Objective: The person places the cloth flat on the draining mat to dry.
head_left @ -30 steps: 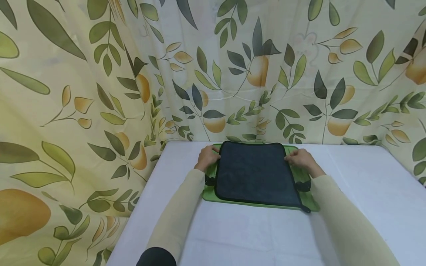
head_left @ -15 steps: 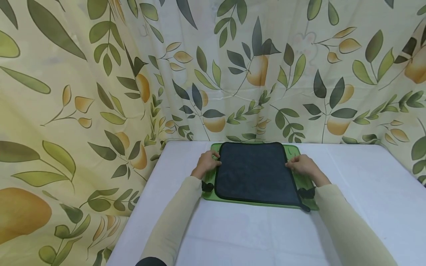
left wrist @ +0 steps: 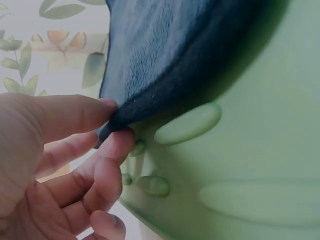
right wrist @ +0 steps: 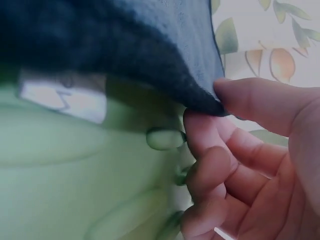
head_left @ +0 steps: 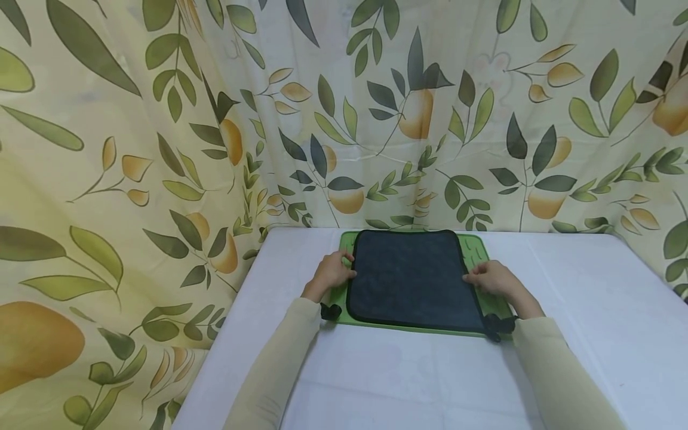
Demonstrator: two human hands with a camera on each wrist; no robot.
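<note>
Pinching the dark cloth [head_left: 414, 278] at both side edges is how I have it: my left hand [head_left: 332, 272] nips the left hem between thumb and forefinger, and my right hand [head_left: 490, 279] does the same on the right hem. Going from big to small, the table [head_left: 591, 310] with its white cover carries everything, hemmed in by the leaf-print curtain [head_left: 161, 149] behind and on both sides. Against the table's far edge lies the green tray [head_left: 477, 248], its ribbed face up. Spread over that is the cloth, nearly covering it, with a small loop [head_left: 494, 337] at the near right corner. From the wrist views the hem is lifted slightly off the tray's ribs. I judge that even tension matters here: both pinches level, pulling outward equally, so the cloth stays flat and square on the tray.
</note>
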